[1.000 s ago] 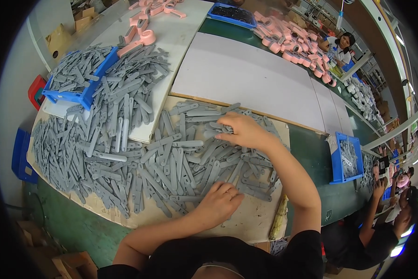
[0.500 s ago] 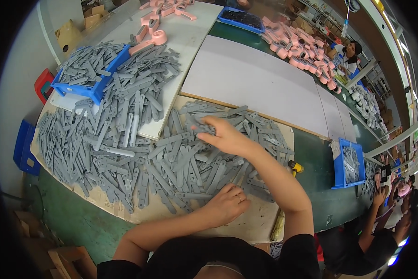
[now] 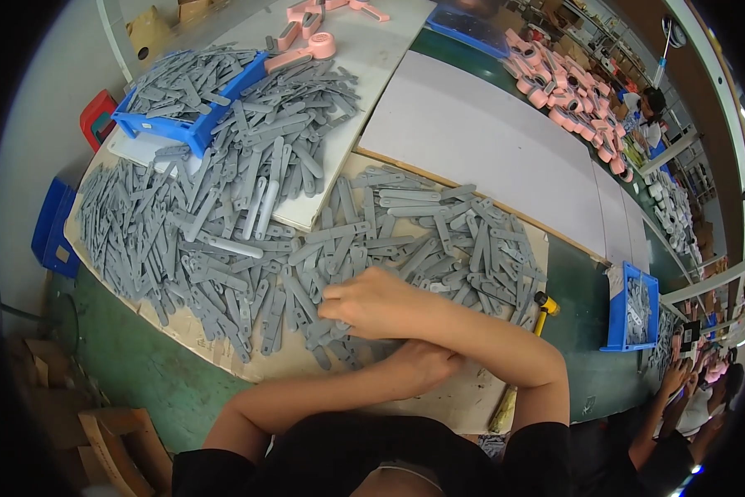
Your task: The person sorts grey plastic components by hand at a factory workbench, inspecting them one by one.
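A wide heap of flat grey plastic strips (image 3: 223, 290), rounded at the ends and some with holes, lies on the board before me. My right hand (image 3: 368, 304) is over the near middle of this heap, its fingers curled down against the strips. Whatever it may grip is hidden under the fingers. Below it, my left hand (image 3: 426, 367) rests near the board's front edge, with the right forearm crossing over it. The left fingers are bent inward and partly covered, so anything in them cannot be made out.
A blue bin (image 3: 198, 128) full of grey strips stands at the back left. Pink handled parts (image 3: 575, 103) are piled beyond the white panel (image 3: 480, 124). At the right lie a yellow-and-black tool (image 3: 546, 304) and another blue bin (image 3: 655, 311). Co-workers sit farther right.
My right hand has come back toward me, from the far part of the heap to its near middle. The left hand has shifted slightly right, under the right forearm. The whole view has tilted.
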Demonstrator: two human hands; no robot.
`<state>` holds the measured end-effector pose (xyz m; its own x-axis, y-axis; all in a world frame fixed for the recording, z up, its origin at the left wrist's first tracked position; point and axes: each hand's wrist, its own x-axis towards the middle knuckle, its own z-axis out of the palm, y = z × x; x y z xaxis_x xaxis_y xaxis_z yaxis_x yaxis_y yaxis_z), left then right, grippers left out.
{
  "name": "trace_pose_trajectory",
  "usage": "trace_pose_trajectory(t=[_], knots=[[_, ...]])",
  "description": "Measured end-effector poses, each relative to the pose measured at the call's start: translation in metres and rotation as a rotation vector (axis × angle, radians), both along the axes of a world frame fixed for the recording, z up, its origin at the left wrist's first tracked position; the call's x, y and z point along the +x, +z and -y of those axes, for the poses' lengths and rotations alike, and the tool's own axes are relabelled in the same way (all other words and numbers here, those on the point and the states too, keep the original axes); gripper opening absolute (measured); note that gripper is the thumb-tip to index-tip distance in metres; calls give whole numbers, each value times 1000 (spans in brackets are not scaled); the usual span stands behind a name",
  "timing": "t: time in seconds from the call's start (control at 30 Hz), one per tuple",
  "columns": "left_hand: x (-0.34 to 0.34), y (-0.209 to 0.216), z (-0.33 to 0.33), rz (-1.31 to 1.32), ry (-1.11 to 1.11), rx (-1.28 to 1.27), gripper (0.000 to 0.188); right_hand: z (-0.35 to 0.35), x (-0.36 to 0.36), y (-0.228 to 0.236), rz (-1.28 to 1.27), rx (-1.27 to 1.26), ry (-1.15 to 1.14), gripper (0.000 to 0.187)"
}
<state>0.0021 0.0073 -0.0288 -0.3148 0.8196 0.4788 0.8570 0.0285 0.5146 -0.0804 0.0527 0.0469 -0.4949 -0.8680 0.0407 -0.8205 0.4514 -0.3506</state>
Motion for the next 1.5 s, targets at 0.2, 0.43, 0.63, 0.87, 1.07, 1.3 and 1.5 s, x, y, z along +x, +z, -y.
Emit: trace_pose_trajectory(t=[0.2,0.43,0.63,0.87,1.07,1.3,1.5], knots=[[-3,6,3,52,-3,33,25,0,-5,1,96,-90,-46,24],[-3,17,8,-48,2,18,20,-22,-66,-12,-87,-157,-472,29],[-3,18,7,-41,5,7,19,-23,-79,-11,-82,-30,-441,28],[0,16,7,-68,-19,23,19,-46,-59,2,-144,-100,-389,32],[1,18,5,-79,-61,39,25,-56,-27,19,-61,-334,-625,33],[22,25,7,-140,-313,170,33,-4,37,-1,293,-227,-460,43],[45,17,4,-282,-349,251,31,41,54,-27,-93,19,-394,38]])
